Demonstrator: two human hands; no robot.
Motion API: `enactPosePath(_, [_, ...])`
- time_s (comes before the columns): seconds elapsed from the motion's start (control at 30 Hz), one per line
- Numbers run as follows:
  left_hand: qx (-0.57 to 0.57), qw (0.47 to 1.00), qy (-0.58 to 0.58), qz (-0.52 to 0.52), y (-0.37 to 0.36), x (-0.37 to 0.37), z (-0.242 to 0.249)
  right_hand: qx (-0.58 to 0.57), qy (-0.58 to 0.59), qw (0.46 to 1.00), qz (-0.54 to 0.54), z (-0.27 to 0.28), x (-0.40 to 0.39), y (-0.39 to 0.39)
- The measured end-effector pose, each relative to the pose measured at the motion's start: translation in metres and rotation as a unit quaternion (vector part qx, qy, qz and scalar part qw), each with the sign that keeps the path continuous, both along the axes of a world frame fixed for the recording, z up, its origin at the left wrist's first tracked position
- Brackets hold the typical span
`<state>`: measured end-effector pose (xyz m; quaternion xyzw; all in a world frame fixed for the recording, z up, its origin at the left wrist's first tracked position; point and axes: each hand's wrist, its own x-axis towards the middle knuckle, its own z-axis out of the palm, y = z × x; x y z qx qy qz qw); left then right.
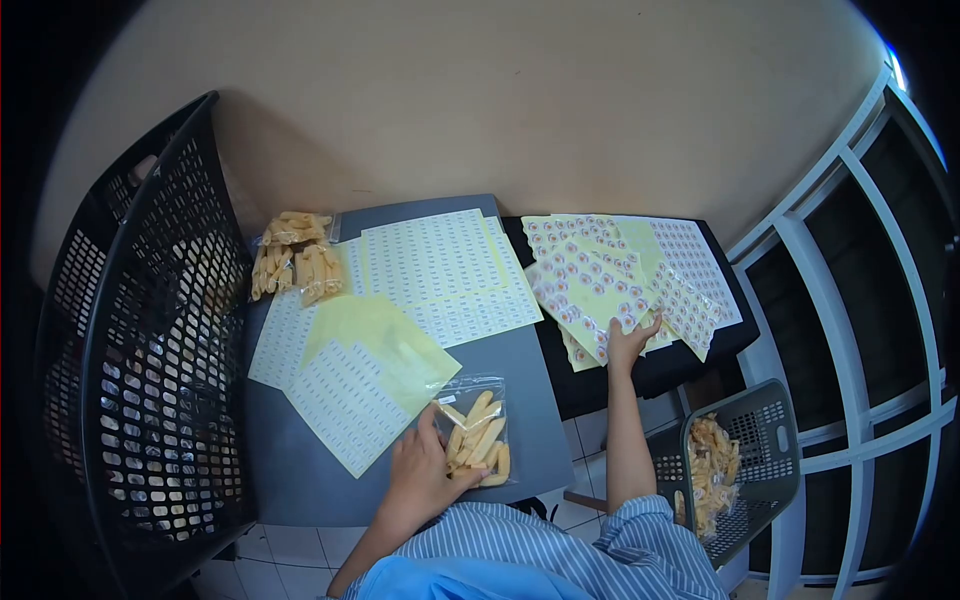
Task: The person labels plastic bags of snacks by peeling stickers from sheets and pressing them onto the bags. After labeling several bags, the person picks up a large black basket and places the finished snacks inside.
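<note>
Near the front of the grey table, a clear zip bag of pale yellow stick-shaped snacks (478,440) lies flat, with a small white label near its top left. My left hand (424,470) grips its left side, thumb over the lower edge and fingers at the upper left. To the right, my right hand (630,348) rests at the lower edge of a yellowish sheet of round red-and-white stickers (585,285), thumb and fingers apart on it. Whether a loose sticker is at its fingertips is too small to tell.
Sheets of small printed labels (430,265) cover much of the grey table (505,365). Several filled snack bags (300,255) sit at the back left, beside a tall black basket (160,330). More sticker sheets (690,260) overlap on the black surface. Another basket (775,450) holds snack bags low at right.
</note>
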<state>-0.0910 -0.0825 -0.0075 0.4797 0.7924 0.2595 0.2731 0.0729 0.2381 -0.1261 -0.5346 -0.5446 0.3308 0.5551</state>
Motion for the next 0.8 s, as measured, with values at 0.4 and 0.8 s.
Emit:
enactPosePath(0.4, [0.154,0.938,-0.3,-0.085,0.013,-0.028,-0.061,0.249,-0.34,0.901,-0.101,0.065,-0.019,-0.037])
enactPosePath(0.8, [0.18,0.872,-0.455,0.008,0.024,-0.042,-0.051,0.106,-0.177,0.797,0.568,0.145,-0.071,-0.168])
